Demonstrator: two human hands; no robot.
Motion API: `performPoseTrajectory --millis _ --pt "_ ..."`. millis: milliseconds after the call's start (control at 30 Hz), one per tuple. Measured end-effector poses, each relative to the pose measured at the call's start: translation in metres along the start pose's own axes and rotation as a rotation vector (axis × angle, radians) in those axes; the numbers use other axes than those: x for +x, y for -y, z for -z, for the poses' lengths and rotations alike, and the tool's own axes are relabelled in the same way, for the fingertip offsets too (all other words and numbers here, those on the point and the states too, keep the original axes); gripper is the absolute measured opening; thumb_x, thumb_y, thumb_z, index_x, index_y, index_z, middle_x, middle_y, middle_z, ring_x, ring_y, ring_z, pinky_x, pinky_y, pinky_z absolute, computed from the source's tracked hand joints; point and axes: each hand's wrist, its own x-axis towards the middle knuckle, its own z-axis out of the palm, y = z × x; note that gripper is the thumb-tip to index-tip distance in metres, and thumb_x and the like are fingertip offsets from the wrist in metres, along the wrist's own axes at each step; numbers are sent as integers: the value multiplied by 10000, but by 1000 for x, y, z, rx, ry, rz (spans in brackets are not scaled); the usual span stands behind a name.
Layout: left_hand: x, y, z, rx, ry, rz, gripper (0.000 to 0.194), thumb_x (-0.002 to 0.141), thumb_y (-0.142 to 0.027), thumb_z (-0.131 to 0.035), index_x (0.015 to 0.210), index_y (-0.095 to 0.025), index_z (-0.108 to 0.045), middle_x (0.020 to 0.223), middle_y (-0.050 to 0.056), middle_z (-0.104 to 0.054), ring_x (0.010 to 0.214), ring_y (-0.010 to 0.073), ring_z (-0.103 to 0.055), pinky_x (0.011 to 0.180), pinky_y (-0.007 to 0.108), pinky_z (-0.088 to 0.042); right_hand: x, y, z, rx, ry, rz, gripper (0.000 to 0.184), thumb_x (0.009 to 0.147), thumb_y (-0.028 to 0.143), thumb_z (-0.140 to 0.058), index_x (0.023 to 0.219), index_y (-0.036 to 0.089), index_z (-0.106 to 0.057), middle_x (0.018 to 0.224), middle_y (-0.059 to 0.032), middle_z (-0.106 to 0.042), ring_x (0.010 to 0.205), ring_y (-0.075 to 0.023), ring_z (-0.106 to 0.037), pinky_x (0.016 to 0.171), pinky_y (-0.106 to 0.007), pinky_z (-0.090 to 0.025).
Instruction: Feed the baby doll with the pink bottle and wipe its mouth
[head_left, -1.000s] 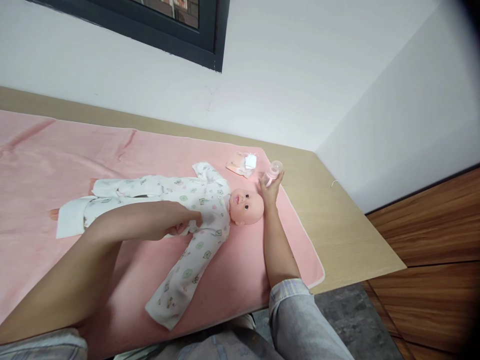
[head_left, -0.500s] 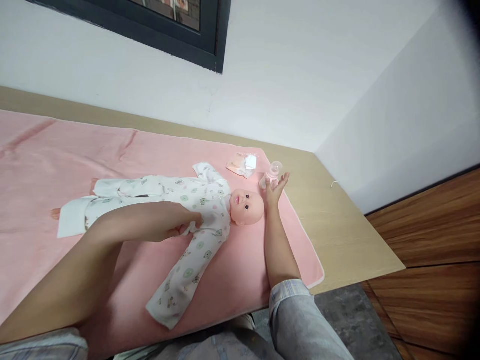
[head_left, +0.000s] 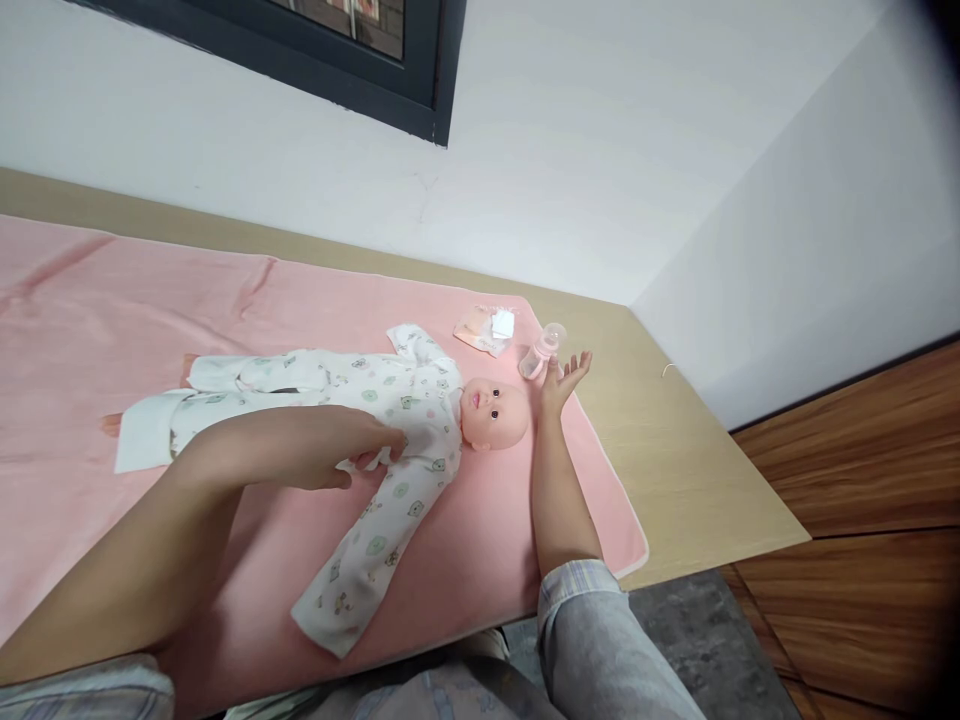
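A baby doll (head_left: 495, 412) lies on its back on a pink blanket (head_left: 480, 560), head to the right, dressed in a white patterned outfit (head_left: 390, 385). My left hand (head_left: 337, 445) rests over the doll's chest, fingers on the cloth and the thumb apart from them, holding nothing that I can see. Beyond the doll's head, my right hand (head_left: 568, 380) is open with its fingers spread. A clear baby bottle with a pink collar (head_left: 541, 352) lies tilted just past that hand, close to the thumb and not gripped.
Behind the doll's head is a small peach-and-white packet (head_left: 480, 330) with a white folded piece (head_left: 502, 324) on it. The wooden tabletop (head_left: 675, 470) extends past the blanket on the right. A white wall with a dark window frame (head_left: 442, 90) stands behind, and wooden panels (head_left: 862, 480) at right.
My right hand has moved slightly right, away from the bottle. The thumb of my left hand has come away from the doll's outfit, so the fingers are looser.
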Motion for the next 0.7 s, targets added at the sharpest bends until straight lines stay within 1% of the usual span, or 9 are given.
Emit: performPoseTrajectory --millis 100,200,233,333,433,500,600,667,700 --pt "-1 2 0 0 4 9 364 725 -47 -539 1005 -266 -620 957 -11 -665 832 186 -623 662 240 -414 0 1 1 11 -12 -37 983 850 716 -394 1546 111 -51 1613 -233 -140 1477 -281 -339 1197 -465 -327" --pt "-1 4 -2 30 -6 1 377 742 -48 -530 1036 -260 -635 961 -2 -667 824 187 -619 667 246 -415 0 1 1 68 -27 -69 1005 825 704 -445 1531 90 -78 1610 -238 -146 1461 -286 -350 1201 -454 -320" --pt "-1 3 -2 41 -5 -5 354 760 -58 -527 1030 -254 -641 940 -2 -665 803 184 -612 660 247 -412 0 1 1 79 -29 -74 1008 819 702 -455 1527 88 -84 1610 -239 -147 1458 -287 -352 1201 -453 -319" --pt "-1 0 -4 46 -58 -17 276 822 -65 -479 947 -227 -665 870 -18 -653 757 168 -589 666 245 -403 1 0 0 82 -24 -80 998 818 706 -451 1520 96 -90 1606 -242 -146 1455 -284 -351 1198 -454 -320" --pt "1 -2 -6 54 -105 -2 274 840 -46 -447 847 -193 -679 834 -20 -643 746 158 -567 671 244 -383 1 0 0 74 -17 -84 976 823 711 -443 1520 123 -98 1606 -232 -146 1450 -283 -355 1186 -463 -334" --pt "3 0 -6 66 -79 16 240 848 -67 -462 810 -171 -675 811 -9 -630 723 156 -545 639 244 -359 1 2 0 98 -26 -89 961 823 702 -463 1521 138 -119 1606 -218 -158 1444 -282 -360 1184 -468 -338" --pt "6 5 -7 67 -48 21 228 872 -92 -457 816 -160 -668 813 -2 -623 720 151 -530 631 235 -344 0 4 1 170 -48 -101 963 814 669 -526 1518 126 -157 1607 -208 -173 1442 -287 -359 1193 -466 -331" --pt "7 7 -8 75 -35 7 234 874 -85 -448 821 -159 -663 809 -7 -624 716 143 -523 631 223 -342 -1 6 1 192 -49 -106 955 810 653 -548 1516 132 -171 1608 -202 -177 1442 -291 -357 1192 -479 -332" --pt "7 8 -9 82 -56 19 225 865 -83 -459 809 -158 -663 798 -11 -624 706 137 -520 626 215 -341 -1 6 1 191 -47 -106 943 812 648 -546 1516 143 -173 1608 -198 -178 1443 -290 -357 1189 -487 -336"
